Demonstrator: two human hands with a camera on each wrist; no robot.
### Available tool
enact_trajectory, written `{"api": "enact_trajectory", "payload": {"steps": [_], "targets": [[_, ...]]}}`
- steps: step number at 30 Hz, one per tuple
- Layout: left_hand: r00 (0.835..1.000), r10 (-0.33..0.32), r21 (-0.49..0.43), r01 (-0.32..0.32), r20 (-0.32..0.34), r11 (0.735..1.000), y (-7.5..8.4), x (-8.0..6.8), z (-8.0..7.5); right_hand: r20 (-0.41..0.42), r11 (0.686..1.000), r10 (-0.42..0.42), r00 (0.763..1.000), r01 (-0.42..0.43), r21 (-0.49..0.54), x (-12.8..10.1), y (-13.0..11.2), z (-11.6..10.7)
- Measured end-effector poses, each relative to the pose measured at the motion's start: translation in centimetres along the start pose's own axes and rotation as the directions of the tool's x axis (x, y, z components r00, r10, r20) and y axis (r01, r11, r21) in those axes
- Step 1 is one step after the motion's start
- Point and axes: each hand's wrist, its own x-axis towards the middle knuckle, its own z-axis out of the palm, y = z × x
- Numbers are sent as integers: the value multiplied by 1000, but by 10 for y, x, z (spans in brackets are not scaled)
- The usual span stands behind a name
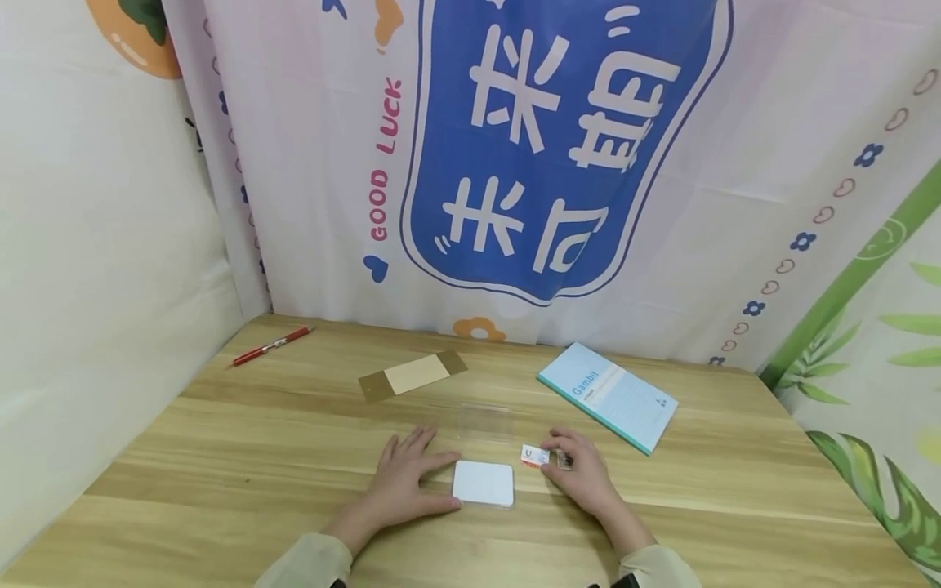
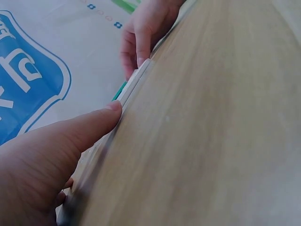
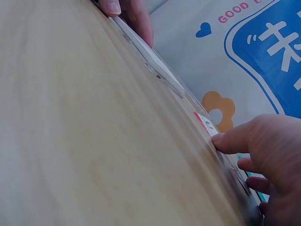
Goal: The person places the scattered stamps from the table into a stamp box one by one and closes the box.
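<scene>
- Left hand [image 1: 410,482] is spread, thumb and index apart along the left end of a white rounded slab [image 1: 483,483]. Thumb touches the lower left corner and the index sits by the upper one. My guess is that's to keep the slab from sliding, since a hand at one end leaves the top uncovered.
- Slab's lying flat on the table [image 1: 294,465], right between the two hands, probably so either one gets to it easily. The right wrist view shows a clear edge around it, so it may sit in a see-through tray.
- Right hand [image 1: 582,474] has the little printed card [image 1: 534,456] pinched at its right end between thumb and index, just right of the slab. Holding it by the end likely keeps the print uncovered.
- There's also a small dark-marked piece [image 1: 564,460] partly under that hand. Can't tell what it is, or if the fingers touch it.
- Clear panel [image 1: 485,423] lies flat just beyond the slab, probably parked there to stay within reach.
- Blue notebook [image 1: 625,400], tan strip [image 1: 416,374] and red pen [image 1: 270,346] sit farther back, likely out of the hands' way.
</scene>
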Motion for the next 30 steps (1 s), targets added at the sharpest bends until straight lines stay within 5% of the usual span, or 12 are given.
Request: {"api": "enact_trajectory", "payload": {"steps": [11,22,30], "targets": [[1000,-2,7,2,-5,1000,0,0,0,-41,992,-99,994,96,-80,2,-3,5],[1000,0,2,0,-8,1000,0,1,0,22,995,-5,1000,3,96,4,-8,3],[1000,-6,8,6,-5,1000,0,1,-1,2,946,134,991,-129,299,7,-23,-2]]}}
